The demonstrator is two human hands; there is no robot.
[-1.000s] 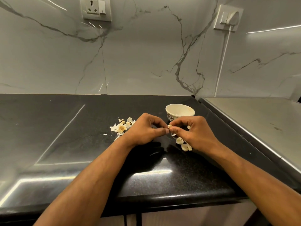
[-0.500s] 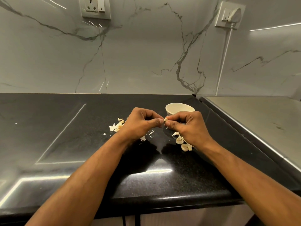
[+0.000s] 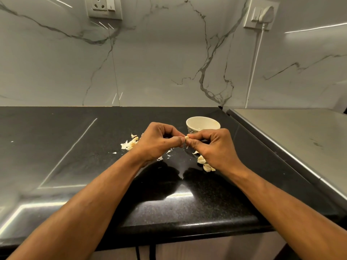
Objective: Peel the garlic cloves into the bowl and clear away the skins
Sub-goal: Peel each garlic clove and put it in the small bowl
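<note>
Raised slightly higher above the black counter (image 3: pixel 78 166) than a moment earlier, left hand (image 3: pixel 157 143) and right hand (image 3: pixel 214 147) pinch one garlic clove (image 3: pixel 186 137), fingers curled, beside the bowl (image 3: pixel 202 124).

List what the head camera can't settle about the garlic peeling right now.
- Bowl contents: the near rim hides its bottom.
- Clove: only a tip shows between the left hand and right hand; how much is peeled is unclear.
- Cloves on the counter: partly behind the right hand, count unclear.
- Skins: partly behind the left hand.
</note>
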